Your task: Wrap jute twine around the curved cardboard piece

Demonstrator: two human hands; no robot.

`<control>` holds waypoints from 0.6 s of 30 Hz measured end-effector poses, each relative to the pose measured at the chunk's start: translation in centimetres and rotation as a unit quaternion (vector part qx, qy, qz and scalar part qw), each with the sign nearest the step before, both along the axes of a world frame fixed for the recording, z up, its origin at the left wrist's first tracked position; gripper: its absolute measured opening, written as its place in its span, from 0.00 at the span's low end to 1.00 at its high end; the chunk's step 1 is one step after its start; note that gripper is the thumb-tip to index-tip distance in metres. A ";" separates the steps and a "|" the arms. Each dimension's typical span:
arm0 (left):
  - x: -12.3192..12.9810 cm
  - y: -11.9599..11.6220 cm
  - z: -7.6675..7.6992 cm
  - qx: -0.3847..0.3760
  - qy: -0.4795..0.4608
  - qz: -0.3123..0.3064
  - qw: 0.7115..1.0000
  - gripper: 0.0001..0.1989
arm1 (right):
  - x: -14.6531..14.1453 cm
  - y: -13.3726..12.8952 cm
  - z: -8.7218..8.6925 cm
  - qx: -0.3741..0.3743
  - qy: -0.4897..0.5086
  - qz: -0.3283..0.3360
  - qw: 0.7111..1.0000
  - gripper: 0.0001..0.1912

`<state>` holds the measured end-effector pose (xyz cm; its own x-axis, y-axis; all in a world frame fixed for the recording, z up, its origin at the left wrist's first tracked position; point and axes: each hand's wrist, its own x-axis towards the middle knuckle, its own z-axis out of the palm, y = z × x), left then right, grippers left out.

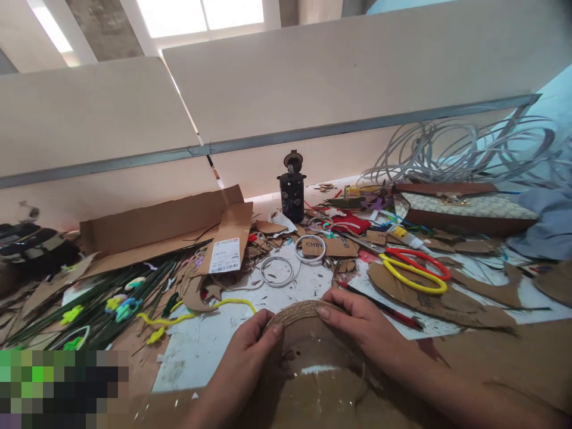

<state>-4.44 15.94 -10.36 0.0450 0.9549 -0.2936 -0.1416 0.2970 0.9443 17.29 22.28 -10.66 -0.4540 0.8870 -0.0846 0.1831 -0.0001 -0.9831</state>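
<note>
Both hands grip a curved band wound with jute twine (297, 311), which arches between them at the near edge of the table. My left hand (252, 345) is closed on its left side, with the thumb on top. My right hand (355, 319) pinches the upper right part with thumb and fingers. Beneath the arch lies brown cardboard (308, 393) with a glossy, clear covering. The band's lower ends are hidden by my hands and forearms. Scissors (415, 271) with one red and one yellow handle lie beyond my right hand.
White rings (310, 249) and a black lidded canister (292, 199) stand ahead. A cardboard box piece (223, 238), pipe-cleaner flowers (127, 308) and a cardboard crescent (196, 298) lie left. Right are cardboard scraps (429, 301), a glue tube (406, 235), a handbag (465, 208) and coiled strips (447, 149).
</note>
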 end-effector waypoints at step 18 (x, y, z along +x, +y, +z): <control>0.3 -0.1 0.0 0.000 0.037 -0.047 0.998 0.19 | -0.3 -0.7 -0.5 -0.031 0.019 0.046 0.998 0.14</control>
